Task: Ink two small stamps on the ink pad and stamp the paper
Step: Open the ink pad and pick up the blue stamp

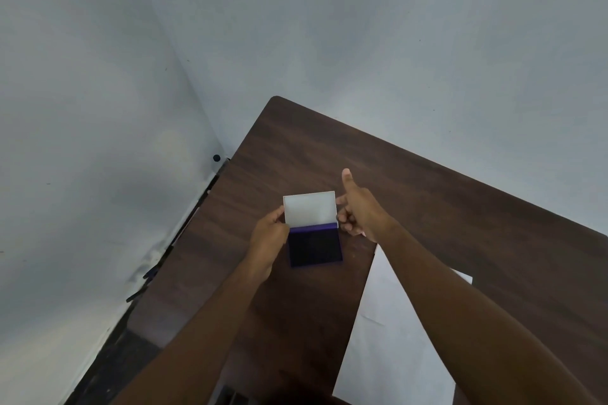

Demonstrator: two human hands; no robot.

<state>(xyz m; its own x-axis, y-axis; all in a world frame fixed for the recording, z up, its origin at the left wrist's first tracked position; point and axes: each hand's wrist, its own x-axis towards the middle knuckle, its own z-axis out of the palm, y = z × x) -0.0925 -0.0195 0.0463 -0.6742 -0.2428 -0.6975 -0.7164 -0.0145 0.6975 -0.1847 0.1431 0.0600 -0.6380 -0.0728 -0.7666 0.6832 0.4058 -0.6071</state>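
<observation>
A purple ink pad (pixel 315 247) lies on the dark wooden table, its case open and its pale lid (pixel 309 209) standing up at the far side. My left hand (pixel 268 235) grips the pad's left edge near the hinge. My right hand (pixel 357 210) touches the lid's right edge with its fingertips, thumb raised. A white sheet of paper (pixel 391 332) lies to the right and nearer me, partly under my right forearm. No stamps are visible.
The table (pixel 296 148) stands in a corner, with grey walls behind and to the left. Its left edge runs close to the wall, where dark cables (pixel 184 233) hang in the gap.
</observation>
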